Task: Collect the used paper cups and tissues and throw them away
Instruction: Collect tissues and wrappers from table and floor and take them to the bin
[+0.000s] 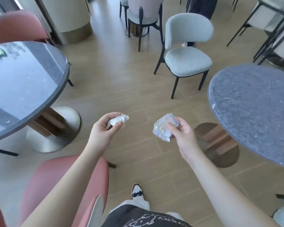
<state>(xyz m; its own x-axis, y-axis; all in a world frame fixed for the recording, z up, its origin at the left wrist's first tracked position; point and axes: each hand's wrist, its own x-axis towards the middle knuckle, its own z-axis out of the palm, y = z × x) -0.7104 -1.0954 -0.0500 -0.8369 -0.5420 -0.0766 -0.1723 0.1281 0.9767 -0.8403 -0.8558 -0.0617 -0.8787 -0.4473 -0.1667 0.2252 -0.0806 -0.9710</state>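
White crumpled tissue wad (117, 122) sits pinched in the left hand (103, 130); the right hand (181, 133) grips a flattened, possibly paper, cup (162, 128). Both held loosely above the floor, either could slip; no bin shows.

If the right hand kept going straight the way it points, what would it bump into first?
Probably the pale green chair. The right hand, holding a crushed cup, points forward over bare floor toward it, though depth is hard to judge.
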